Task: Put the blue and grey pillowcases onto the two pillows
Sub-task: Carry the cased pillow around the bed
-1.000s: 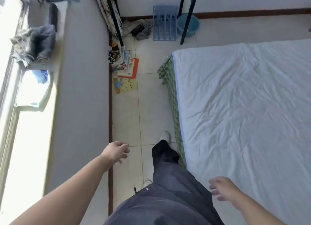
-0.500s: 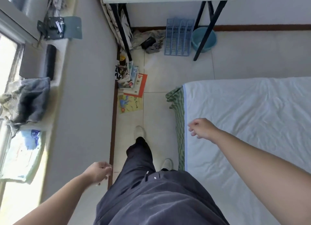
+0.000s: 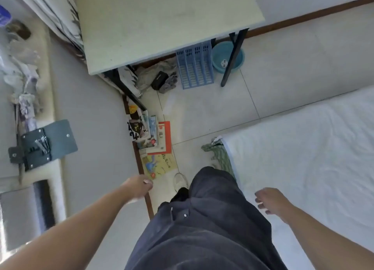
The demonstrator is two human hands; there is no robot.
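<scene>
No pillow and no pillowcase shows in the head view. My left hand (image 3: 139, 185) hangs over the floor by the wall's brown skirting, fingers loosely curled and holding nothing. My right hand (image 3: 270, 200) hovers above the near left part of the bed (image 3: 303, 158), fingers relaxed and empty. The bed has a plain white sheet with a green checked cloth (image 3: 219, 156) hanging at its corner. My dark trouser legs fill the bottom middle, and one white shoe (image 3: 180, 181) stands on the tiles.
A pale table (image 3: 162, 25) with black legs stands ahead. Under it are a blue file rack (image 3: 195, 65), a teal basin (image 3: 227, 56) and crumpled cloth. Books (image 3: 153, 136) lie stacked along the wall. A windowsill (image 3: 30, 99) with clutter runs on the left.
I have stepped forward along the bed toward the table, and the view has tilted. My right hand dropped back from the bed's corner to my side; my left hand swung forward.
</scene>
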